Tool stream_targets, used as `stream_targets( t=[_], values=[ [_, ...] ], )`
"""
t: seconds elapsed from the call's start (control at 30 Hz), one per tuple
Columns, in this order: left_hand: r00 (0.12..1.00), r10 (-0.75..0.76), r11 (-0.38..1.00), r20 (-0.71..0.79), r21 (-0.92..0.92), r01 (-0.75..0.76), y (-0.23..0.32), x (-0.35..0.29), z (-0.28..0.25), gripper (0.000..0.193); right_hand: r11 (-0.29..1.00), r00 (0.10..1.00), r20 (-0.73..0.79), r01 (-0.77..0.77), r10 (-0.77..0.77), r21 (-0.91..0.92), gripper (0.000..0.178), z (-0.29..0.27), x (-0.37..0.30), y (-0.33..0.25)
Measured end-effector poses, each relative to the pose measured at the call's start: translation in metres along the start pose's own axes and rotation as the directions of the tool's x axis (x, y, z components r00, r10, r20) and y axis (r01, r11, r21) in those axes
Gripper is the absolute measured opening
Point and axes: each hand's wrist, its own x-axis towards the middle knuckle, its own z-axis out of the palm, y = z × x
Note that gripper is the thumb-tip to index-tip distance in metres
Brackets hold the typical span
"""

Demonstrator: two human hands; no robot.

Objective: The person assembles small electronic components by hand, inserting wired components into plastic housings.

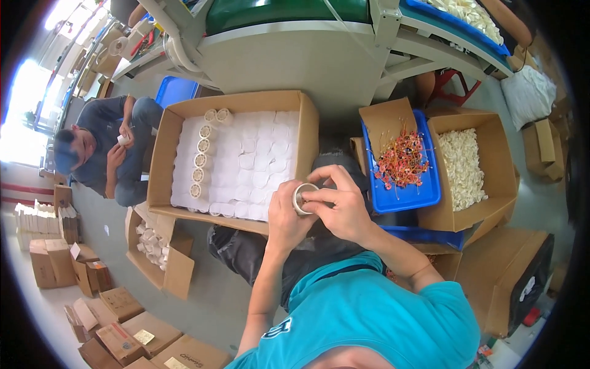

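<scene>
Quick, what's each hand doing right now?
Left hand: closed on the small white ring cap.
Right hand: fingers pinching the same cap.

Grey concrete floor (pixel 209 289), worn and lightly marked. At far centre stands a large pale machine frame (pixel 307 58) with a green top (pixel 276 9); a blue conveyor (pixel 455 24) runs off to its right. Strong daylight enters from an opening (pixel 24 104) at far left, washing out that side. Small cardboard boxes (pixel 117 332) are stacked on the floor at near left. A red stool (pixel 452 86) sits under the conveyor. A white sack (pixel 528 95) lies at far right.
</scene>
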Motion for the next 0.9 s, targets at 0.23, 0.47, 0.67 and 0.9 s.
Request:
stream_targets(
  t=[0.23,0.47,0.67,0.9],
  values=[
    [1.000,-0.013,0.998,-0.011,-0.057,0.012,0.005,-0.001,0.005,0.055,0.969,0.967,0.178,-0.209,0.184,0.132,0.021,-0.001,-0.001,0.017],
    [0.997,0.065,0.995,-0.033,-0.079,-0.068,0.001,-0.003,0.006,0.055,0.975,0.968,0.138,-0.217,0.208,0.048,0.019,-0.007,-0.007,0.005],
    [1.000,0.004,0.982,0.000,-0.188,-0.004,0.005,-0.002,0.005,0.053,0.974,0.954,0.202,-0.226,0.224,-0.013,0.016,-0.016,-0.001,-0.008],
    [0.998,0.006,0.983,0.058,-0.184,0.005,0.005,-0.007,0.002,0.050,0.978,0.954,0.215,-0.206,0.209,-0.034,0.014,-0.010,-0.006,-0.005]
  ],
)
